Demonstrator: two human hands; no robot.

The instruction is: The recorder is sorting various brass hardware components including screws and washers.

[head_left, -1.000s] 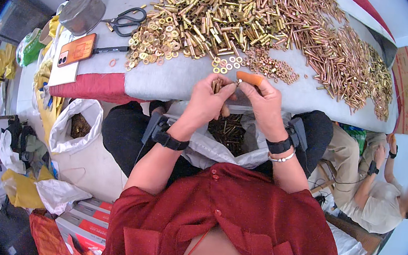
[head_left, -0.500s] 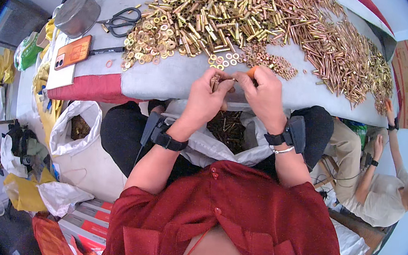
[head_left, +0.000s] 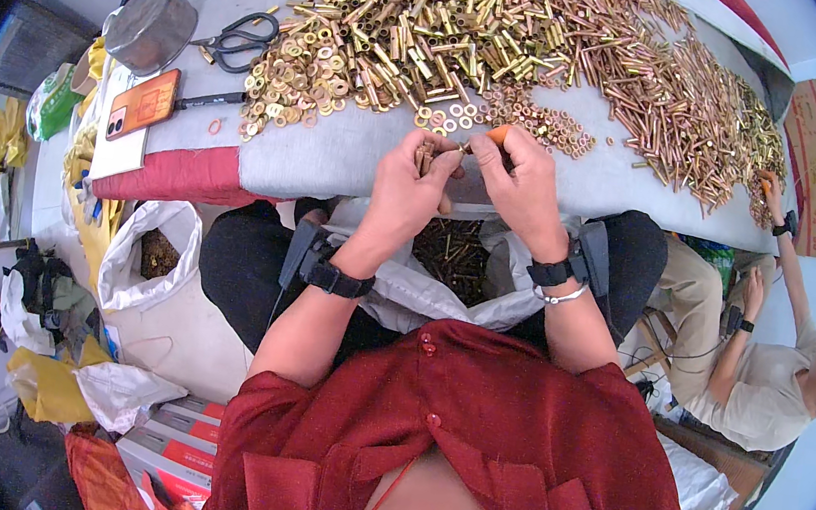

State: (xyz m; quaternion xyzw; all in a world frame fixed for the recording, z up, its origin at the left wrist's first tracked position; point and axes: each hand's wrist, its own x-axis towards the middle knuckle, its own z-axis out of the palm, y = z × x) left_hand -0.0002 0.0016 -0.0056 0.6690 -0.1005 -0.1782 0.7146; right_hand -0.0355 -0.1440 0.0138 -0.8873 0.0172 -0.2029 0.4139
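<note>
- Moved: a co-worker's hand (head_left: 771,191), since one second ago, up to the right end of the metal tube pile (head_left: 434,26).
- Left hand (head_left: 414,183): yours, curled around several metal sleeves (head_left: 425,158), over the near edge of the table (head_left: 328,165).
- Right hand (head_left: 522,182): yours, fingertips closed on a small metal piece (head_left: 463,148), close against the left fingertips; orange finger cover (head_left: 498,135) worn.
- Washers (head_left: 313,68): loose, beyond and left of your hands.
- Small rings (head_left: 544,124): just beyond your right hand.
- White sack (head_left: 404,290): open between your legs, metal parts inside.
- Scissors (head_left: 236,39): left of the pile, near an orange phone (head_left: 143,104).
</note>
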